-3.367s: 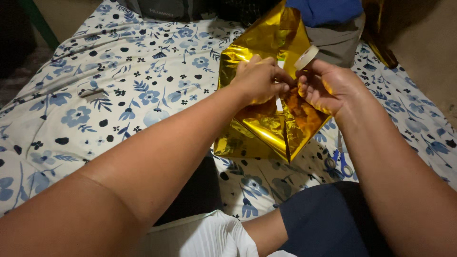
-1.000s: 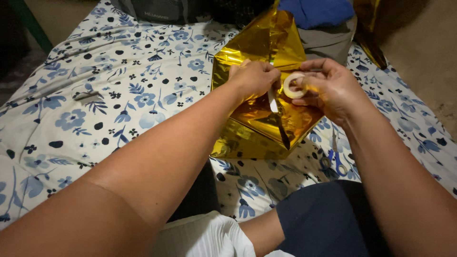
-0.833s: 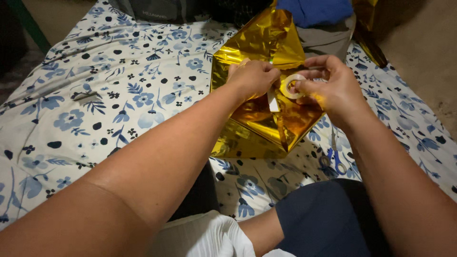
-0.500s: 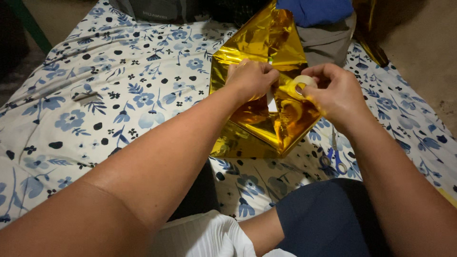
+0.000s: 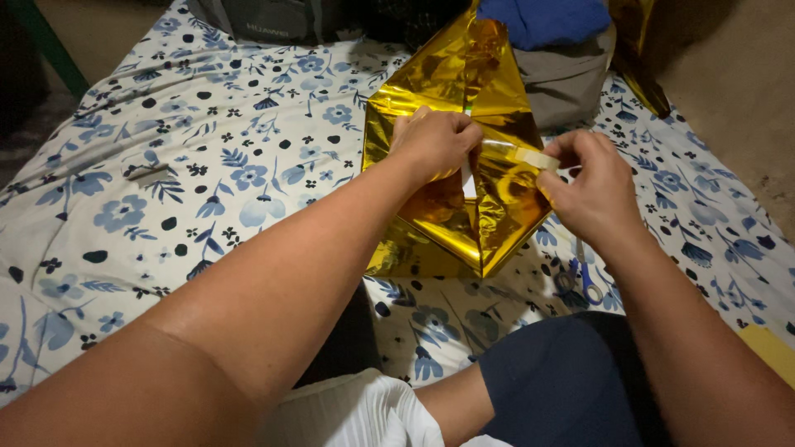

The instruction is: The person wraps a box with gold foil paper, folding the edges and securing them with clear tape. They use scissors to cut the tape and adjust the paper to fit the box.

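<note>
Tape roll (image 5: 530, 157) now pulled rightward, gripped in right hand (image 5: 592, 186); strip drawn out. Left hand (image 5: 435, 141) closed, pinning tape end on gold-wrapped parcel (image 5: 451, 223) on bed (image 5: 166, 165).

Foil parcel mid-sheet, toward the far edge

The shiny gold foil-wrapped parcel (image 5: 451, 199) lies on the flower-printed bedsheet (image 5: 207, 165); blue-handled scissors (image 5: 580, 277), partly hidden, lie just right of it.

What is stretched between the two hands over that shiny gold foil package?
In the head view, a strip of clear tape runs from the left hand to the right hand.
</note>
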